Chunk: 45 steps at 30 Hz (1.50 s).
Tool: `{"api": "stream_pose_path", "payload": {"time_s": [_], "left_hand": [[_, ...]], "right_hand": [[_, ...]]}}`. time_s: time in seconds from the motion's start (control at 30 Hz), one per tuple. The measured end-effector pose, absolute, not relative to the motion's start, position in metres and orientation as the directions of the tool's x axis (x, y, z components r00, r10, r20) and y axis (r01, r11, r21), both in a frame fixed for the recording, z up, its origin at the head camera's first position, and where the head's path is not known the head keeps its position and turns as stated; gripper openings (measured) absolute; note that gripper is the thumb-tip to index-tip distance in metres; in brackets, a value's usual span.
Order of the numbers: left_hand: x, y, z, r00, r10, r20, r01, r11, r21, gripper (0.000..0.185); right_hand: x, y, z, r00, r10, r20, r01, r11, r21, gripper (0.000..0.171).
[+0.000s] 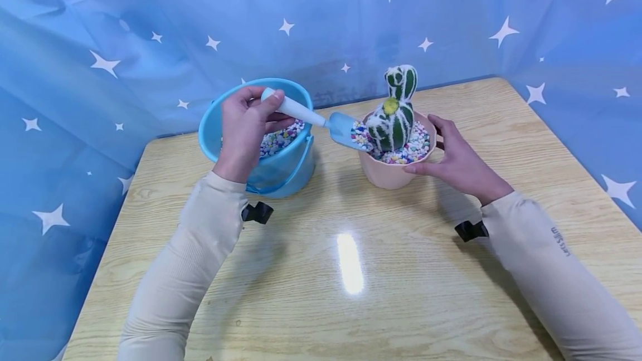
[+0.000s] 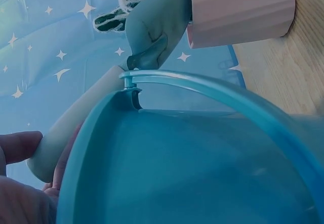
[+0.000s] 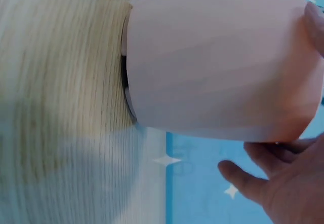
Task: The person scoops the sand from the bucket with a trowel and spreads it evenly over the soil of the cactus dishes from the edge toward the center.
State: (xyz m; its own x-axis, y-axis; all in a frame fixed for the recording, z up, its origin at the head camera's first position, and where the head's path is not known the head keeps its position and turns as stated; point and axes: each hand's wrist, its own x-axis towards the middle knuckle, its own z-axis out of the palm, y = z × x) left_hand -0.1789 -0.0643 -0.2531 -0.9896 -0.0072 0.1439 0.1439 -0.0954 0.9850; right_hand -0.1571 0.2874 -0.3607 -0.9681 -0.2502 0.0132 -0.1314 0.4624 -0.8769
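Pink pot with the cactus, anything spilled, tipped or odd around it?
Nothing stands out. The pink pot stands upright on the table, the pebbles stay inside its rim, and the cactus is upright. No pebbles show on the wood.

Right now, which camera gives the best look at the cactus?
The head view: it shows the whole cactus upright in the pink pot among colored pebbles, with the scoop beside it. The left wrist view catches only a green-and-white part at the top edge; the right wrist view shows just the pot's side.
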Motion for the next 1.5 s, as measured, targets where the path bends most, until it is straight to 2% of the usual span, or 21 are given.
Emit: {"api": "stream_pose_path", "payload": {"time_s": [0.23,0.63,0.8,1.03,1.33,1.5], "left_hand": [[-0.179,-0.064,-0.25,-0.987,-0.008,0.159,0.159,-0.075,0.984,0.025],[-0.179,-0.06,-0.243,-0.979,0.001,0.203,0.202,-0.069,0.977,0.024],[-0.178,-0.059,-0.24,-0.964,0.009,0.264,0.264,-0.002,0.964,0.028],[-0.177,-0.057,-0.237,-0.92,0.034,0.39,0.391,0.056,0.919,0.027],[-0.176,-0.059,-0.237,-0.902,0.026,0.432,0.432,0.027,0.901,0.021],[-0.175,-0.065,-0.235,-0.898,-0.017,0.439,0.439,-0.024,0.898,0.021]], "right_hand": [[-0.156,0.288,-0.36,-0.968,-0.252,-0.016,-0.111,0.482,-0.869,0.116],[-0.153,0.286,-0.358,-0.969,-0.248,0.011,-0.134,0.484,-0.864,0.116],[-0.154,0.285,-0.359,-0.964,-0.262,0.049,-0.178,0.494,-0.851,0.117],[-0.153,0.284,-0.358,-0.97,-0.241,0.035,-0.153,0.494,-0.856,0.117],[-0.153,0.283,-0.358,-0.963,-0.27,0.019,-0.148,0.466,-0.872,0.117],[-0.152,0.281,-0.359,-0.972,-0.234,0.007,-0.125,0.495,-0.86,0.119]]}}
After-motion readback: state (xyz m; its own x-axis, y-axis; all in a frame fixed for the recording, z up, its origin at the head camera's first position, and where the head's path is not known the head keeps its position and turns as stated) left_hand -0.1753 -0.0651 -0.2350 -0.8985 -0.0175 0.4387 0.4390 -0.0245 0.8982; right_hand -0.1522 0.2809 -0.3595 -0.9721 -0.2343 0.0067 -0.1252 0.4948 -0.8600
